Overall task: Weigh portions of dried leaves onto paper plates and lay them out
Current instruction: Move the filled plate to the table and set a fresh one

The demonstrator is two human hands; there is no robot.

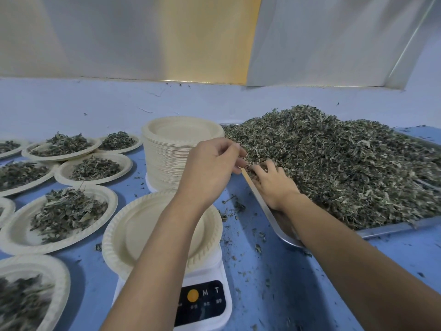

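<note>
While the empty paper plate (pixel 143 225) sits rim-up on the scale (pixel 205 297) at 6 o'clock, your right hand (pixel 272 185) burrows into the dried leaves (pixel 346 163) at 2 o'clock, grip hidden; your left hand (pixel 210 166) curls alongside, hold unclear.

worktop (pixel 298 271): we logged a blue surface, scuffed and speckled | wall (pixel 95 101): we saw a pale blue band behind it | above: pale grey sheets (pixel 71 37), with a yellow strip (pixel 210 37) between them

Probably a herb-processing workroom: bulk leaf tray (pixel 391 228), scale (pixel 205 304), plate stack (pixel 167 161).
</note>
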